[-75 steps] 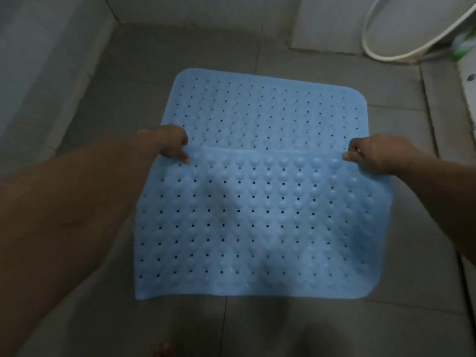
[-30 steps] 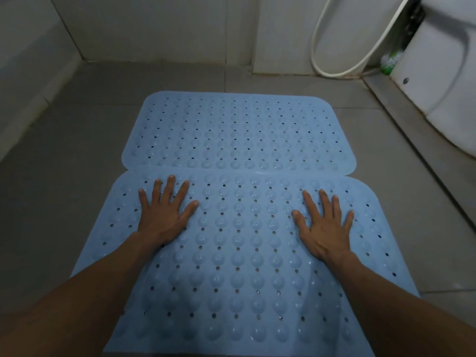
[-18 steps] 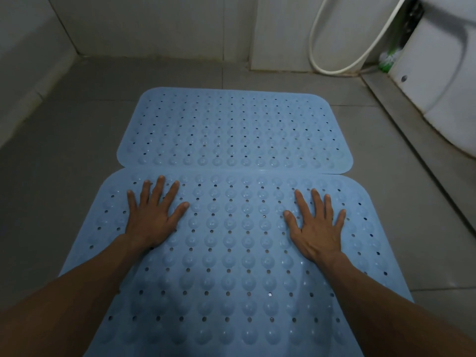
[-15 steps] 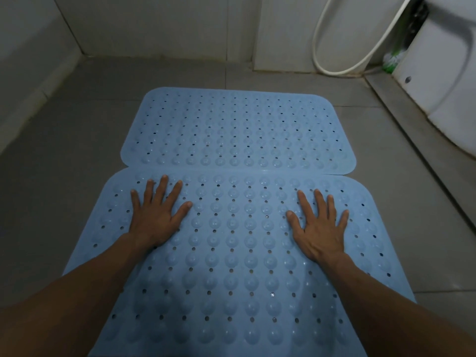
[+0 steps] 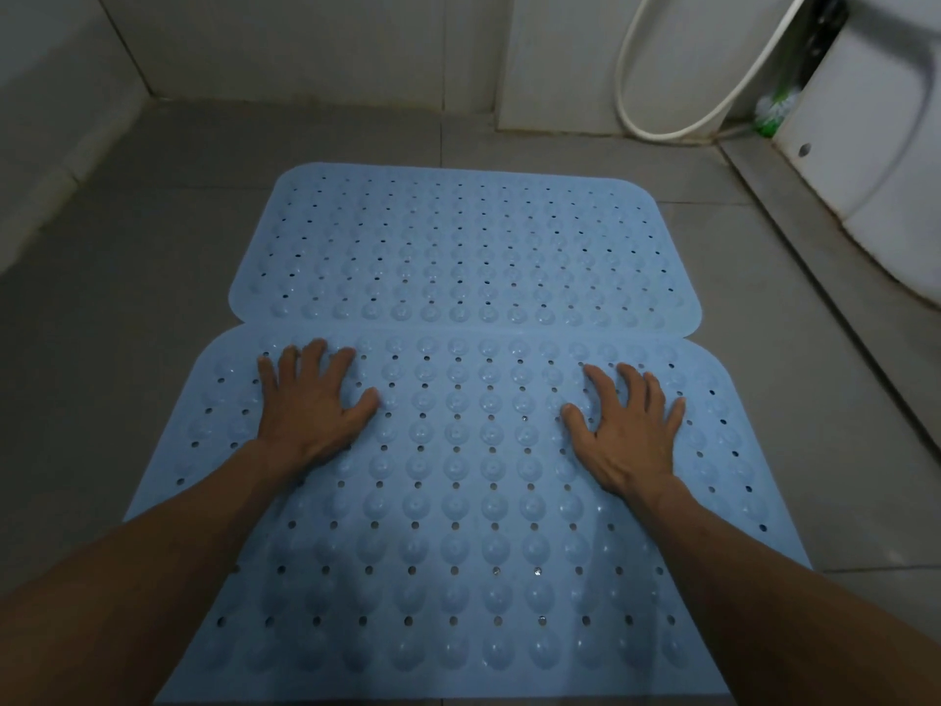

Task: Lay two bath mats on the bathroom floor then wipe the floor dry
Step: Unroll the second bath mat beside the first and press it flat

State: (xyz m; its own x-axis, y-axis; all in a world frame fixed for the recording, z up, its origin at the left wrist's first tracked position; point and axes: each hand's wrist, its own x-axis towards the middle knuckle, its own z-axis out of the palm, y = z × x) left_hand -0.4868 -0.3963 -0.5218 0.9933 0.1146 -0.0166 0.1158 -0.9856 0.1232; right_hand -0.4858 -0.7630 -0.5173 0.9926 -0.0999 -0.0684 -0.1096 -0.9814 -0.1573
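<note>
1. The left hand is pressed flat, fingers spread, on the near bath mat, which is laid on the grey floor.
2. The far mat is seen touching its far edge.
3. The right hand, likewise released, is rested palm-down; the mats are judged light and floppy, best lifted by the corners.

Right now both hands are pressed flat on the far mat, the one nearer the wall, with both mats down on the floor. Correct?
Not quite. In the head view the left hand and right hand press on the near mat, not the far mat. The rest holds: palms down, fingers spread, both mats lying on the floor.
</note>
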